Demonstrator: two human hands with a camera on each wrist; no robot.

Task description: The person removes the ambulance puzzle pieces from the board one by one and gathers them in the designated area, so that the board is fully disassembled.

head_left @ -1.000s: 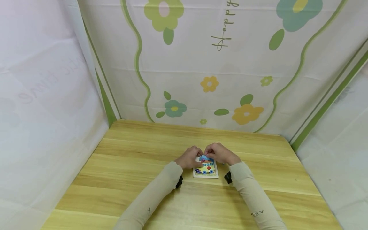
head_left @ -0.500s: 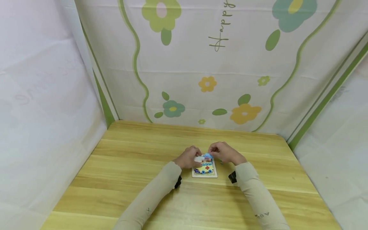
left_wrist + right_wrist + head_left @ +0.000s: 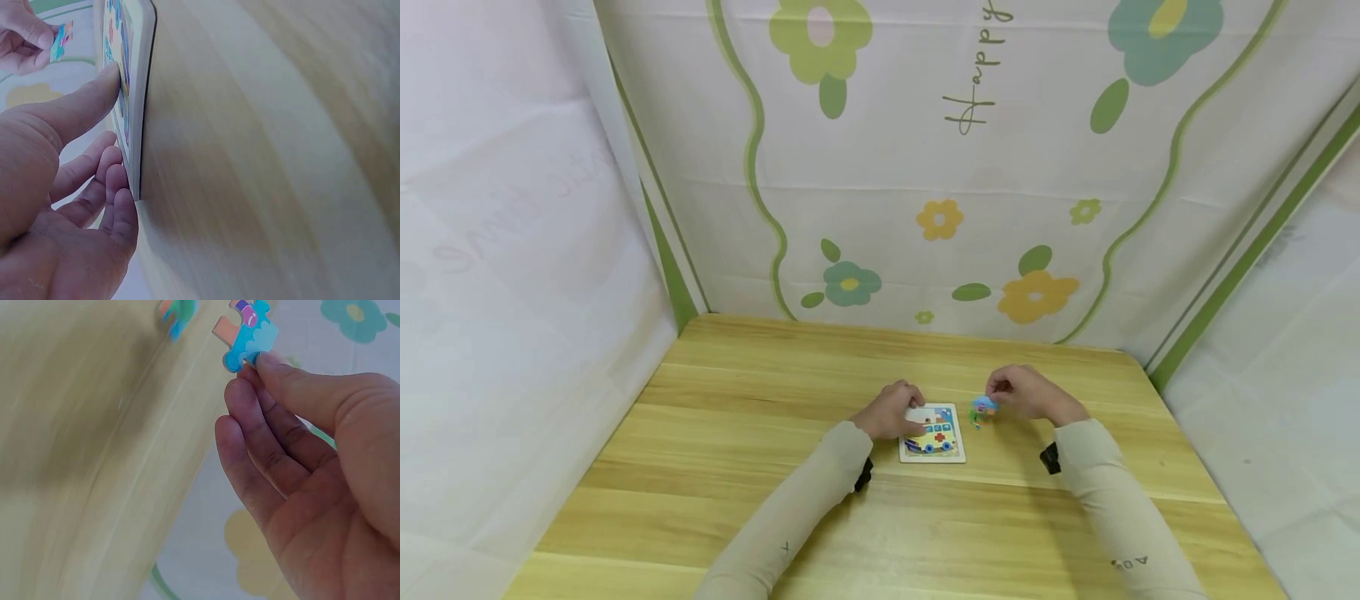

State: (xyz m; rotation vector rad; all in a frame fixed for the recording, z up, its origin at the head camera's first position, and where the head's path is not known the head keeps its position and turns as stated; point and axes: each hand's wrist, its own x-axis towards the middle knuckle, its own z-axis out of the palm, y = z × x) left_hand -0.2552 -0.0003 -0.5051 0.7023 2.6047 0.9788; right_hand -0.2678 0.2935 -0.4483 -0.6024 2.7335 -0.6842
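A small jigsaw board (image 3: 959, 456) with a yellow ambulance picture lies flat on the table. Part of its upper area shows pale, without picture pieces. My left hand (image 3: 889, 412) grips the board's left side, its thumb (image 3: 103, 84) on the picture and the other fingers along the edge. The hand hides part of the picture. To the right of the board, my right hand (image 3: 1030, 392) pinches a blue jigsaw piece (image 3: 256, 339) with pink and orange patches between thumb and fingertips. Another jigsaw piece (image 3: 182, 312), green, blue and orange, lies on the table just below it.
The wooden table (image 3: 760, 392) ends at the back against a hanging cloth (image 3: 880, 150) printed with flowers. Pale cloth walls stand on the left and right sides. Black straps (image 3: 1051, 457) sit at the wrists.
My right hand has lifted the blue jigsaw piece off the board's upper part and carried it right, over the loose piece. My left hand has stayed at the board's left side.
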